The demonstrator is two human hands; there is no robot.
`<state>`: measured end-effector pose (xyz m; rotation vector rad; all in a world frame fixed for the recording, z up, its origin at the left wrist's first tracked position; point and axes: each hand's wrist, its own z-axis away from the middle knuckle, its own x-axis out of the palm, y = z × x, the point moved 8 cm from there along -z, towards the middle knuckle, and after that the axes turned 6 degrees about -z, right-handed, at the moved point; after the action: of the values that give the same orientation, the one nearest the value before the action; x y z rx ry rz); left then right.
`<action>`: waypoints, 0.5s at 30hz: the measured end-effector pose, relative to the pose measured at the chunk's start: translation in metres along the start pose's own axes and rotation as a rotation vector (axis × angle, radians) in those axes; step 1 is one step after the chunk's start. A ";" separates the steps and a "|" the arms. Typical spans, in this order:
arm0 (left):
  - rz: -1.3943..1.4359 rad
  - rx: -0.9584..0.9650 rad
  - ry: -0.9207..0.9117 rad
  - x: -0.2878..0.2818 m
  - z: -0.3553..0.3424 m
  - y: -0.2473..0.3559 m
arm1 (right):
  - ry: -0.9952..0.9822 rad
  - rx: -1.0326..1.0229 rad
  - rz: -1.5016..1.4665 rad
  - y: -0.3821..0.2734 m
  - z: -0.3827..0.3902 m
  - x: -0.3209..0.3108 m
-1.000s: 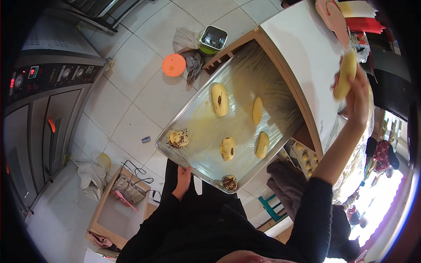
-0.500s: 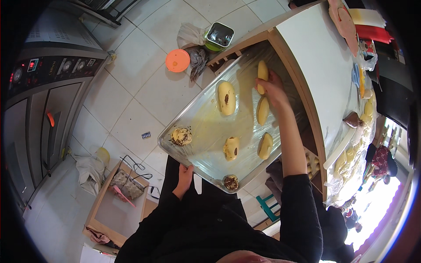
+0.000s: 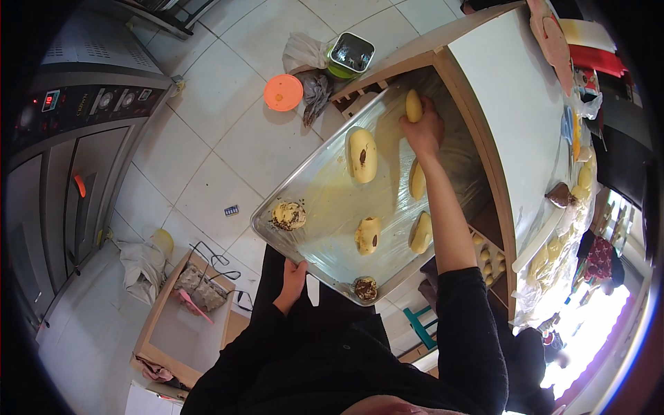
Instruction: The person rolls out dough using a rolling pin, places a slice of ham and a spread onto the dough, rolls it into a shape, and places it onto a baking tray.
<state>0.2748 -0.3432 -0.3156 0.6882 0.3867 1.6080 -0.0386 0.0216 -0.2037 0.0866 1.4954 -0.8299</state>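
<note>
Right hand point(image 3: 423, 130) closed round pale dough roll point(image 3: 413, 105), setting it at far end of metal tray point(image 3: 325, 207). Left hand point(image 3: 294, 275) clamps near rim, propping tray level, far edge tucked under white desk point(image 3: 508, 104). Other rolls spaced apart, probably so none stick.

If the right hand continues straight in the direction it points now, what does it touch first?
Probably the tray rim, then the wooden rack. The right hand holds a dough piece; depth is unclear.
</note>
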 end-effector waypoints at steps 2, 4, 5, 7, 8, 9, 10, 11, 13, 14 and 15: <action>-0.004 -0.010 0.010 0.002 0.002 0.006 | 0.021 -0.043 -0.001 0.008 -0.002 0.003; 0.055 -0.099 0.042 0.001 0.004 0.002 | 0.040 -0.089 -0.003 0.011 -0.003 0.002; 0.054 -0.099 0.043 0.001 0.004 0.003 | 0.061 -0.140 0.028 0.008 -0.003 0.000; 0.043 -0.116 0.053 0.001 0.004 0.004 | 0.083 -0.192 0.059 0.006 -0.002 -0.003; 0.043 -0.116 0.053 0.001 0.004 0.005 | 0.016 -0.129 0.035 0.012 -0.004 -0.001; 0.037 -0.123 0.059 0.001 0.004 0.006 | -0.050 -0.066 0.011 0.017 -0.005 0.003; 0.033 -0.130 0.067 0.000 0.004 0.004 | -0.053 -0.069 0.011 0.011 -0.003 -0.001; 0.035 -0.129 0.070 -0.002 0.004 -0.001 | -0.076 -0.015 -0.008 0.006 0.000 -0.004; 0.027 -0.001 0.030 -0.001 0.001 0.002 | -0.096 0.042 -0.025 0.010 0.001 -0.005; 0.025 -0.001 0.025 -0.002 -0.001 0.000 | -0.071 0.006 -0.009 0.012 -0.002 -0.005; 0.013 -0.016 0.015 -0.003 -0.002 -0.004 | -0.046 -0.031 0.007 0.014 -0.003 -0.006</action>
<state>0.2767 -0.3449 -0.3199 0.6683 0.3810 1.6272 -0.0330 0.0363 -0.2046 0.0495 1.4629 -0.7979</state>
